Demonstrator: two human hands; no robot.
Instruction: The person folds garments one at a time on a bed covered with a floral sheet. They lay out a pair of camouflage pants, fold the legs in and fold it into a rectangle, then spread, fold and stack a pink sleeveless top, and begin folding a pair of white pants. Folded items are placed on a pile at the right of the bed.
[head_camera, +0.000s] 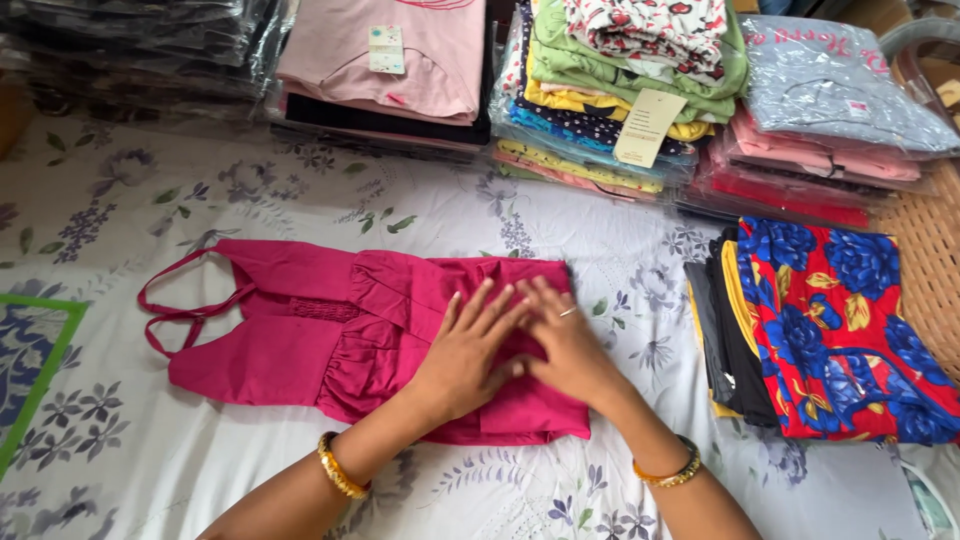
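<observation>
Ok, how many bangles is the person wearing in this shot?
2 that show: a gold bangle on the left wrist, lower centre, and a second gold bangle on the right wrist. Both hands lie flat on the pink dress. More may sit out of frame.

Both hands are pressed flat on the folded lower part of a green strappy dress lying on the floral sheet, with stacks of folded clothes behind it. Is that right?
Not quite: the dress is magenta pink, not green, as the head view shows. The rest holds: the left hand and right hand lie flat and overlapping on its folded lower part, on the floral sheet, with stacks of folded clothes behind.
</observation>
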